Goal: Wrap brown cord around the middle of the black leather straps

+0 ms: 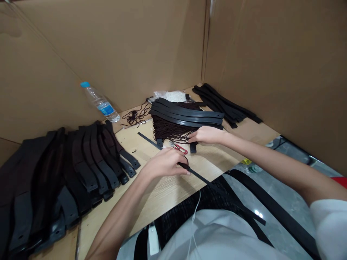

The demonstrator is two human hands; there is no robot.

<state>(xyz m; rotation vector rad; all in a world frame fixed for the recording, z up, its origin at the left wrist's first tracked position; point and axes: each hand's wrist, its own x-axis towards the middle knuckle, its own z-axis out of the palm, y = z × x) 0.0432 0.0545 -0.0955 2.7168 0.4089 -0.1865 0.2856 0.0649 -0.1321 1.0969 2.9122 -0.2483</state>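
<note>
left hand [165,162] closed, pinching the thin black strap [148,140] that lies across the wooden table [162,191]; right hand [207,135] on the dark cord bundle [166,130], grip not discernible. judged: freeing one tangled cord calls for a fine pinch.

One water bottle [101,103], one red-handled scissors [180,148], three piles of black straps [81,169], perhaps one white bag [170,96]

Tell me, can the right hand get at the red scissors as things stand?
Probably yes: the right hand rests on the dark cords close beside the red scissors, and nothing lies between them.
</note>
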